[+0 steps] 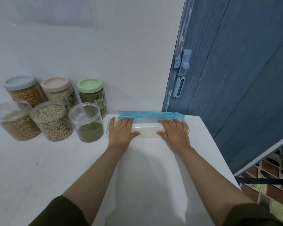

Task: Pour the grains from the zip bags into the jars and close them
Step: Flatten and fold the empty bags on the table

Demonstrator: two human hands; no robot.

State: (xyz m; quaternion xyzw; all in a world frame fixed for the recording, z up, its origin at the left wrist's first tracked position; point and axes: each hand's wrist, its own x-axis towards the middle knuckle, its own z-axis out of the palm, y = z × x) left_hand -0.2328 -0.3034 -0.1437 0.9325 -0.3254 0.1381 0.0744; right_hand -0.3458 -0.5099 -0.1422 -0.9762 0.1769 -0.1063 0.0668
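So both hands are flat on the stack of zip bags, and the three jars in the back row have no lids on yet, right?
Not quite. The left hand and right hand do lie flat on the zip bags, but the head view shows the back-row jars capped: blue lid, beige lid and green lid. The three front jars carry clear lids.

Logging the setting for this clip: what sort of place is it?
Most likely a home kitchen or pantry corner. Six plastic jars of grains stand on a white table against a plain wall, beside a blue wooden door with a latch, and patterned floor tiles show below.
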